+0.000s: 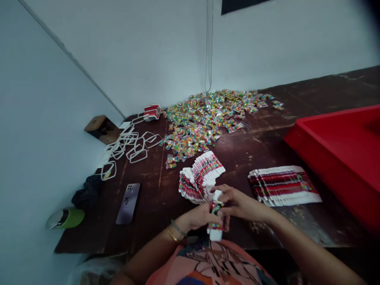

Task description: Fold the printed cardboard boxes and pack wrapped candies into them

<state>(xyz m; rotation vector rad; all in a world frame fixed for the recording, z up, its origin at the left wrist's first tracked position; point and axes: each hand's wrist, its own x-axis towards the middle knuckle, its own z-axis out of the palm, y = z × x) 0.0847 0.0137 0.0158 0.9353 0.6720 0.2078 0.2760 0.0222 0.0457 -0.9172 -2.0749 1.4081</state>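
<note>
As the left hand (198, 217) and right hand (237, 203) clamp a small, printed white-and-red cardboard box (216, 208), it seems light and crushable, best held along its long edges; fanned red-and-white cardboard cartons (208, 168) lie just beyond the grip.

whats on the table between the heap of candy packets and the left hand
The head view shows an overlapping, fanned row of red-and-white printed cartons between the heap of candy packets and the left hand.
</note>
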